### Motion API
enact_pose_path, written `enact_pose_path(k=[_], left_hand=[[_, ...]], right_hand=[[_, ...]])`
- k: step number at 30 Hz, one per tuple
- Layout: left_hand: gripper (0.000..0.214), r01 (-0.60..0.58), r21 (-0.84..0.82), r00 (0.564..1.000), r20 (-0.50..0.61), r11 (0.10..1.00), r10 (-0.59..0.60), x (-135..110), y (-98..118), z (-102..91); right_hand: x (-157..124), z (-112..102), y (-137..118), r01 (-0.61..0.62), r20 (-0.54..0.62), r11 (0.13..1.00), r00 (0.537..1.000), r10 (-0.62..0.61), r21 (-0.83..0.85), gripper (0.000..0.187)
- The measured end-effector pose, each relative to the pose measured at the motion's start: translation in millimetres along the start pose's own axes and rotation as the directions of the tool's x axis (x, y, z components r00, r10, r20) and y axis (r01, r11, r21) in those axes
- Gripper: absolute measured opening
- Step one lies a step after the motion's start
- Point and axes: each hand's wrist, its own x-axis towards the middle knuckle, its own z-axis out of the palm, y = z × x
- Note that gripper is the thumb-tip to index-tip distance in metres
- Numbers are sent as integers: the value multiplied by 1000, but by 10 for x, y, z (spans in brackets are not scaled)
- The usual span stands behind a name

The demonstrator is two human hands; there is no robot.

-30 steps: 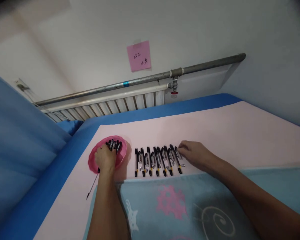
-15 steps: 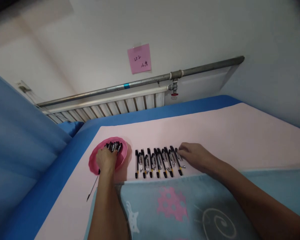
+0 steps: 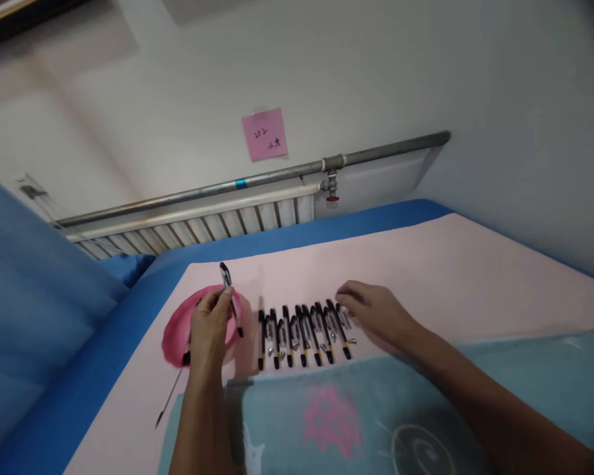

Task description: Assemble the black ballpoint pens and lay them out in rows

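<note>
My left hand [image 3: 212,316] pinches a pen [image 3: 231,300] with a black top and dark lower end, raised over the right side of the pink bowl [image 3: 171,336]. Another dark pen-like piece [image 3: 187,353] shows beside that hand at the bowl's left part; the wrist hides some of it. My right hand [image 3: 363,303] is closed, with curled fingers, by the upper right end of a row of pen barrels [image 3: 304,336]. Its fingertips are beside a clear and black pen cap [image 3: 344,318]; whether they grip anything is hidden. Caps and small silver tips [image 3: 353,341] lie among the barrels.
A thin refill [image 3: 168,399] lies left of my forearm. The pink tabletop [image 3: 406,264] has a blue border. A light blue patterned cloth [image 3: 287,422] covers the near edge. A radiator and pipe [image 3: 277,177] run along the wall; a blue curtain [image 3: 34,316] hangs left.
My left hand has lifted a pen out of the bowl, where it was reaching in before. My right hand stays at the row's right end. The whole view has shifted slightly.
</note>
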Motion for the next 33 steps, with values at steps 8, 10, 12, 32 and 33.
enact_pose_path(k=[8,10,12,32,33], left_hand=[[22,428,-592,823,567,683,-24,-594,306,745],[24,435,-592,822,568,678,-31,-610,308,759],[29,414,-617,850,525,670,-43,-571,290,742],[33,549,-603,763,645,578,-52,-388,248,546],[34,551,-590,753,656,591,-47,-407,252,554]], right_hand=[[-204,141,-329,-132,362,888,931,-41,441,16],[-217,144,-326,-137,362,903,932,-22,408,11],[-226,138,-328,-148,388,920,922,-4,362,11],[-219,127,-327,-265,553,870,833,-10,415,15],[-220,122,-330,-269,565,867,825,-18,419,14]])
